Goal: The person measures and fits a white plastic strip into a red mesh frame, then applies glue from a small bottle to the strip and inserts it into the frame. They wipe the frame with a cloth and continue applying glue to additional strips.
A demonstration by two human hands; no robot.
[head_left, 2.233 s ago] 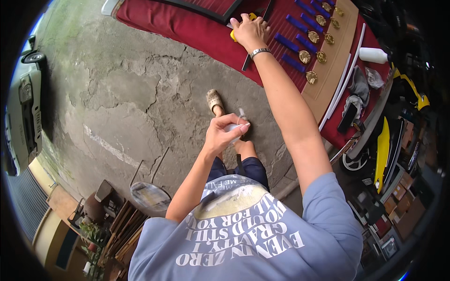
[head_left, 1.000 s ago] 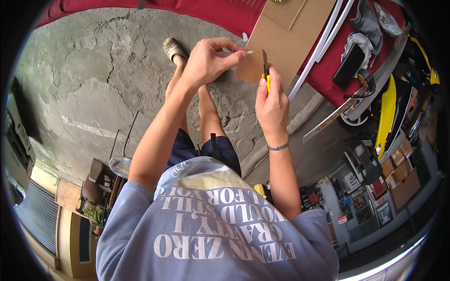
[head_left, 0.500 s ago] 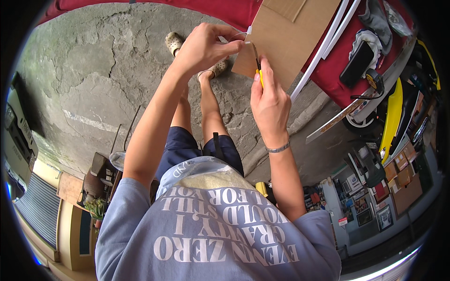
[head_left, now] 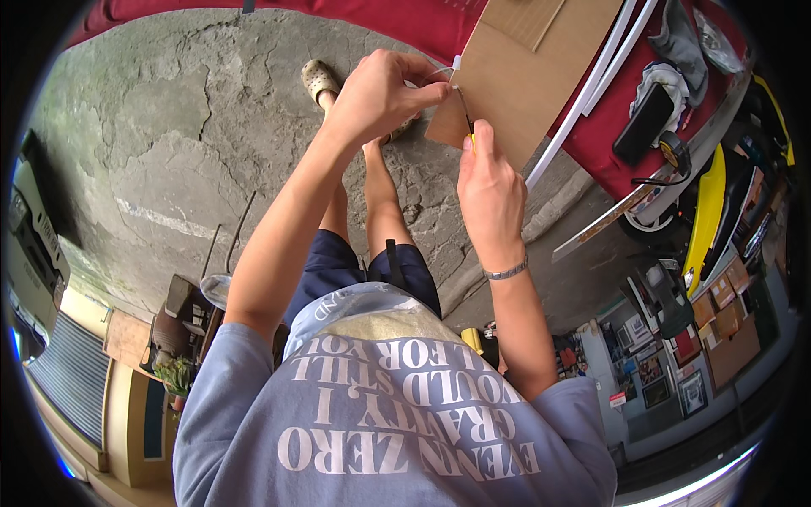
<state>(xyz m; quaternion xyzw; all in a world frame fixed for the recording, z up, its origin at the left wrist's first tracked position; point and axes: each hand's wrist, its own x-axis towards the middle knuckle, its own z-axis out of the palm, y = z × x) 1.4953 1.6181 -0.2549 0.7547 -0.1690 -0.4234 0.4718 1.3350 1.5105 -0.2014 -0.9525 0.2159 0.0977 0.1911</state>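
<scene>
My left hand (head_left: 384, 95) is closed, thumb and fingers pinching a thin white strip (head_left: 438, 73) that bends into a loop. A small white block (head_left: 457, 62) sits at the strip's upper end, beside the cardboard's edge. My right hand (head_left: 492, 194) grips a slim tool (head_left: 470, 124) with a yellow handle mostly hidden by my fingers. The tool's thin metal tip reaches up to the short white end by my left thumb; whether it touches is too small to tell. Behind both hands lies a brown cardboard sheet (head_left: 528, 80).
Red cloth (head_left: 583, 148) covers the table under the cardboard. Long white strips (head_left: 583, 93) lie along its right side. A black phone (head_left: 644, 127) rests on a pale cloth farther right, near a black-and-yellow round tool (head_left: 673, 148). A yellow-and-black motorcycle (head_left: 705, 215) stands at the right.
Both hands have shifted slightly right and down in the picture, as has the cardboard. More of the tool's yellow handle is now covered by my right fingers.
</scene>
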